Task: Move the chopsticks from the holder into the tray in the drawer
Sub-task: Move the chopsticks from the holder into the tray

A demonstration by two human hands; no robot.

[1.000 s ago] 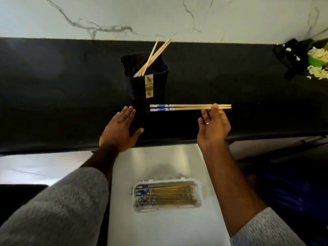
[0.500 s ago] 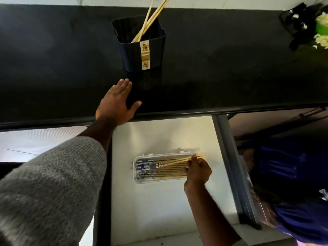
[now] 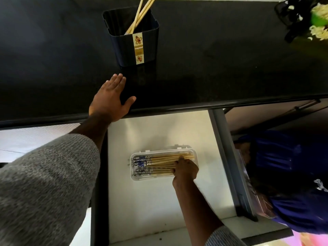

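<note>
Chopsticks [image 3: 165, 159] now flat in tray [image 3: 136, 178], blue-patterned ends left, R hand [image 3: 185, 170] fingers curled on them; L hand [image 3: 110, 100] splayed.

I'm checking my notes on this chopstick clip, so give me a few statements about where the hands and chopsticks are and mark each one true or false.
1. The left hand lies flat on the black counter. True.
2. The holder is empty. False: a few chopsticks stand in it.
3. The right hand is at the tray in the drawer. True.
4. The tray sits on the counter. False: it lies in the open drawer.
5. The left hand grips the holder. False: it is apart from it.
</note>
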